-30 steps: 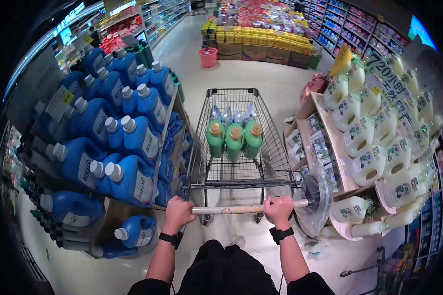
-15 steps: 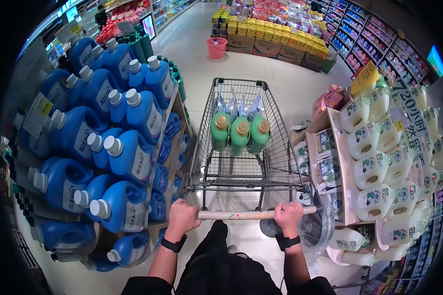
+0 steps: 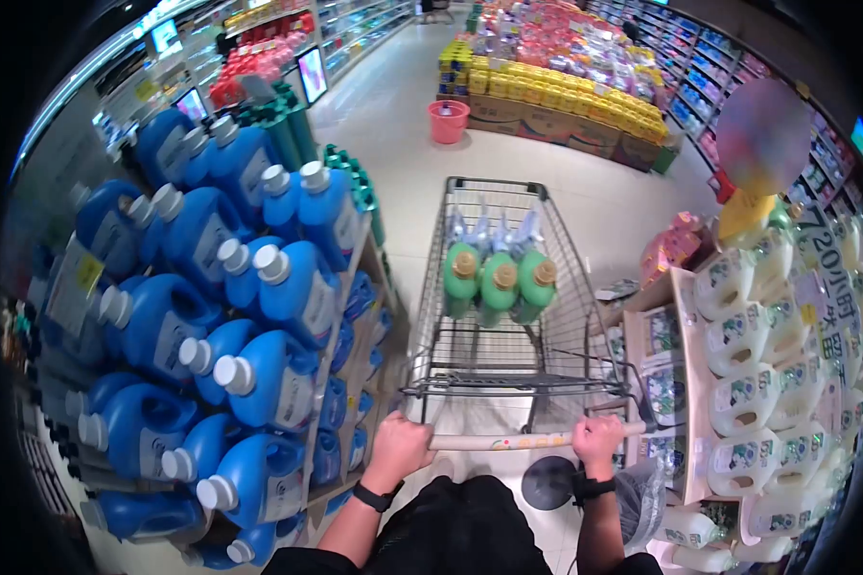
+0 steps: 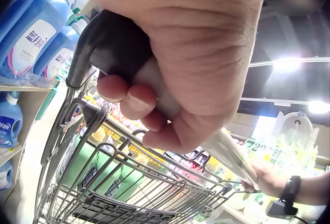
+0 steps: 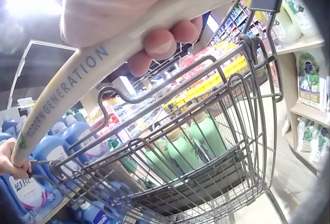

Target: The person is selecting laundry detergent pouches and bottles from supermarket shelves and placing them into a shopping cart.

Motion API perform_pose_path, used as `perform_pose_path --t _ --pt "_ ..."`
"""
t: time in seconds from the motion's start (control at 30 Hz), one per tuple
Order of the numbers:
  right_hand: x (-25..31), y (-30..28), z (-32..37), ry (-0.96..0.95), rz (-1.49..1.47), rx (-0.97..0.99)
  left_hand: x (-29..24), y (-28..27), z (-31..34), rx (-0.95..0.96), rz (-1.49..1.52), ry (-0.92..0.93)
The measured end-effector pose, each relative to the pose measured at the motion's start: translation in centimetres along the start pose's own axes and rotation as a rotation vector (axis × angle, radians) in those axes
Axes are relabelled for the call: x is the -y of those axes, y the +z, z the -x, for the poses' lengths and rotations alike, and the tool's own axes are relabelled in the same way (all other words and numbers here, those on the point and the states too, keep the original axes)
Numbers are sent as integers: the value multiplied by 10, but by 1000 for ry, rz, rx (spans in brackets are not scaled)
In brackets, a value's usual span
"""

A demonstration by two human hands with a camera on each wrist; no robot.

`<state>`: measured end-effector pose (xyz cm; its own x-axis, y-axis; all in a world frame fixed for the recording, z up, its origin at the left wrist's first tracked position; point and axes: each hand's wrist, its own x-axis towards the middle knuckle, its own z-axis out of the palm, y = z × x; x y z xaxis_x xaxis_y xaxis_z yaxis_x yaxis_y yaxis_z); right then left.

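Note:
My left hand grips the left end of the cart's pale handlebar, and my right hand grips it near the right end. In the left wrist view, curled fingers wrap the bar beside its black end piece. The right wrist view has fingers bent round the bar, next to printed lettering. Ahead of the handlebar is the wire shopping cart. Three green bottles with tan caps stand side by side in it, with clear and bluish plastic packaging just beyond them.
Blue jugs with white caps crowd a shelf close on the left. Pale jugs fill a stand close on the right. Farther ahead are a pink bucket and a display of yellow packs. Tiled floor lies between.
The cart and both hands now appear farther right in the head view, and the blue jugs on the left take up more of it. Both hands keep their grip on the handlebar.

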<state>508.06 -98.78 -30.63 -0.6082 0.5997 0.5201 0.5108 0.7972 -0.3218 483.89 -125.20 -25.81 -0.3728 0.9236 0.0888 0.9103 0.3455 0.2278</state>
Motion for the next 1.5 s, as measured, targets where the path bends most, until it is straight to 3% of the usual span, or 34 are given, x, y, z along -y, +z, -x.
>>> perform_pose_path --t 0.2,0.5,0.8,1.17,1.5 --pt "-55 31 -78 -11 -30 -29 -8 21 -85 -162 -7 -20" --pt "-145 44 -181 4 -51 1 -42 37 -193 -28 2 -88" --pt "-205 77 -259 -3 -61 11 -51 51 -285 -29 -49 -135" --pt "-232 125 -353 25 -21 35 -3 57 -396 -33 -87 -124" --pt "-239 170 -449 145 30 182 62 48 -518 -35 -44 -91"
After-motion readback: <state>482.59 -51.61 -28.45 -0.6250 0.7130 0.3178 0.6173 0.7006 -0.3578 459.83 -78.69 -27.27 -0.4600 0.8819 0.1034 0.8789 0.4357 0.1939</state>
